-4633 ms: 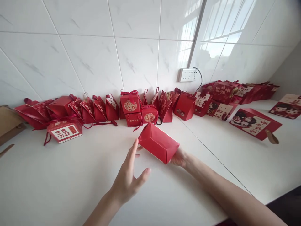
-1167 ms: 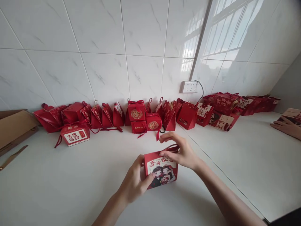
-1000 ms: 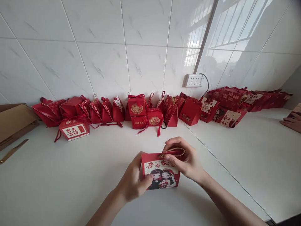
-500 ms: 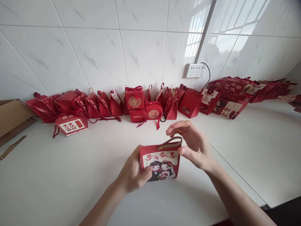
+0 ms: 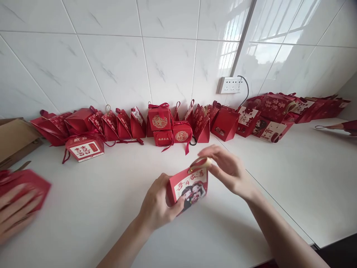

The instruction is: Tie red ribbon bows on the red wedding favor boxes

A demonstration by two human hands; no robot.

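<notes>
A red wedding gift box [image 5: 192, 190] with a cartoon couple on its white front panel is tilted above the white table. My left hand [image 5: 160, 201] is closed around its left side, thumb on the front and the other fingers behind. At the top of the box a tan strap [image 5: 205, 162] is bent into a loop, fixed by a gold-coloured stud. My right hand [image 5: 227, 169] pinches this strap between the thumb and fingers; the fingertips behind it are partly hidden.
Along the tiled wall stands a row of red gift boxes [image 5: 138, 124], with more piled at right [image 5: 270, 119]. Another person's hand [image 5: 19, 208] holds a red box [image 5: 36, 186] at left, near a cardboard box [image 5: 16, 139]. A power strip [image 5: 230, 85] is on the wall.
My right hand has closed on the strap and the box has tilted. Another person's hand with a red box has come in at left. The hand at the right edge has withdrawn.
</notes>
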